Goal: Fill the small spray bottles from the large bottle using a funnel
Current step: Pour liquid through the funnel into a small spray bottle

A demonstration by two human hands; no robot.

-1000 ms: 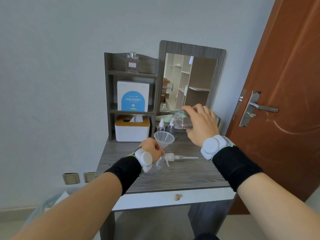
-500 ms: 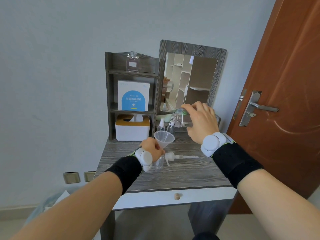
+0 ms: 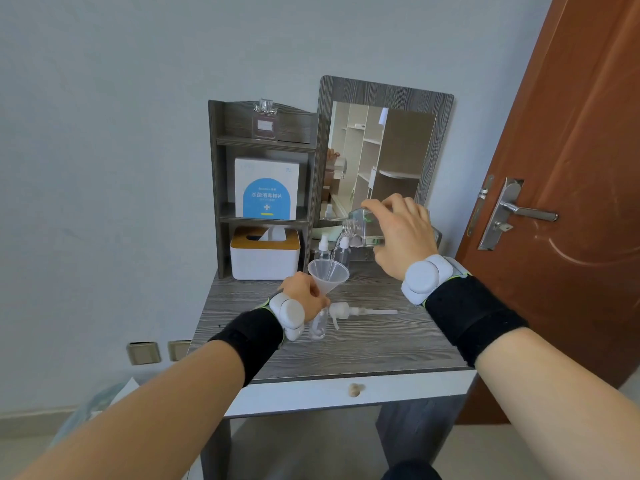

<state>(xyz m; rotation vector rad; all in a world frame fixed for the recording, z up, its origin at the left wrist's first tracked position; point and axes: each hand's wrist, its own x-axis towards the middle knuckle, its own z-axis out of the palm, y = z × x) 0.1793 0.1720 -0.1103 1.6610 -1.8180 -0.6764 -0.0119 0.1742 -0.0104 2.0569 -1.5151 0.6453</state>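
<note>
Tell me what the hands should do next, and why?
Probably hold the big bottle at this gentle tilt. The right hand tips it, a thin stream falls into the funnel, and the left hand grips the small bottle under it. Tipping further could overflow the funnel.

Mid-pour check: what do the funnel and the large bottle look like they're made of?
The funnel looks like thin translucent plastic with a frosted white finish; the grey table shows dimly through its cone. The large bottle is clear and glossy with flat faces, and liquid is visible inside. It could be glass or hard clear plastic; the look leaves it open.
</note>
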